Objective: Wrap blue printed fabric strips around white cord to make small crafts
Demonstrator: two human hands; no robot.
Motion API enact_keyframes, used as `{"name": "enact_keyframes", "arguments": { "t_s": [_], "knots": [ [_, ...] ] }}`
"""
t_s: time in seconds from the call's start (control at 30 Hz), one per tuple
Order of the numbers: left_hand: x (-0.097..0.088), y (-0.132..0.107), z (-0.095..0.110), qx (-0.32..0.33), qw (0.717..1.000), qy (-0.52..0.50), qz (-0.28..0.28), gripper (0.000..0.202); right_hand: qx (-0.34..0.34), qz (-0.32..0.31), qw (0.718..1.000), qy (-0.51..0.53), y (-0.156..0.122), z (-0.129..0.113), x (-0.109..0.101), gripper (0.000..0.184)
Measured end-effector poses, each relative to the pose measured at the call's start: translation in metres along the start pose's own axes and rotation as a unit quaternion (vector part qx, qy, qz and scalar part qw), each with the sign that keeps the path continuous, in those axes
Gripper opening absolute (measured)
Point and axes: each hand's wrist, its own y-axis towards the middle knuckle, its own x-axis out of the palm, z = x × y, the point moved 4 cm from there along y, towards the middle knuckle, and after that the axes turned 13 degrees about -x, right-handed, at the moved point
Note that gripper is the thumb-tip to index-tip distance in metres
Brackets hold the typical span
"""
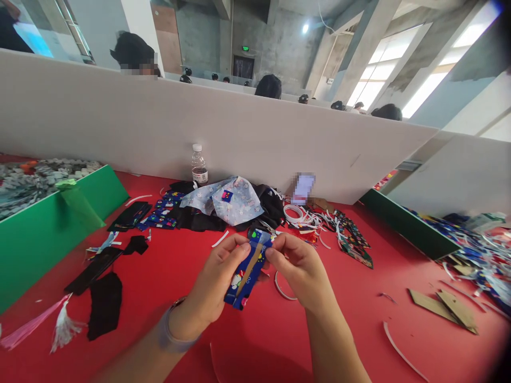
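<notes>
Between my hands is a narrow folded piece of blue printed fabric (pixel 246 279) with a tan strip (pixel 252 266), like cardboard, lying along its middle. My left hand (pixel 217 276) grips its left edge, thumb on top near the upper end. My right hand (pixel 299 266) pinches the upper right edge between thumb and fingers. The fabric is tilted, its lower end pointing toward me and left. Behind it lies a pile of black cloth with a light blue patterned cloth (pixel 235 205) on top. Metal scissors, partly hidden, seem to lie just beyond the fabric.
A clear bottle (pixel 199 166) and a phone (pixel 303 187) stand by the white partition (pixel 239 122). A roll of white tape (pixel 293 214) lies among scraps. Black fabric pieces (pixel 106 303) and tassels (pixel 66 327) are at left, cardboard strips (pixel 443 308) at right. Green dividers (pixel 51 234) flank the red table (pixel 171 266).
</notes>
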Motion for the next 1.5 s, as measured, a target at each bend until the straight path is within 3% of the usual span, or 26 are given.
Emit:
{"name": "enact_keyframes", "arguments": {
  "t_s": [0.2, 0.4, 0.57, 0.8, 1.17, 1.33, 1.5],
  "knots": [
    [0.001, -0.002, 0.002, -0.023, 1.0, -0.003, -0.007, 0.024, 0.022, -0.004, 0.997, 0.074, 0.0, 0.004, 0.001, 0.017],
    [0.002, -0.007, 0.007, -0.014, 0.999, -0.009, -0.029, 0.019, 0.055, -0.054, 0.979, 0.186, 0.006, 0.006, -0.007, 0.02],
    [0.002, -0.006, 0.004, -0.047, 0.998, -0.009, -0.052, 0.02, 0.06, -0.007, 0.981, 0.187, 0.009, 0.013, -0.02, 0.027],
    [0.004, -0.005, 0.001, -0.084, 0.993, 0.035, -0.075, 0.019, 0.067, -0.056, 0.976, 0.198, 0.007, 0.01, -0.014, 0.031],
    [0.003, -0.005, 0.003, -0.09, 0.991, 0.064, -0.07, 0.02, 0.047, -0.064, 0.982, 0.174, 0.007, 0.009, -0.016, 0.028],
    [0.003, -0.006, 0.002, -0.096, 0.99, 0.077, -0.074, 0.022, 0.062, -0.092, 0.979, 0.171, 0.006, 0.008, -0.016, 0.03],
    [0.002, -0.005, 0.0, -0.102, 0.988, 0.087, -0.072, 0.023, 0.067, -0.081, 0.984, 0.145, 0.006, 0.008, -0.015, 0.027]
  ]
}}
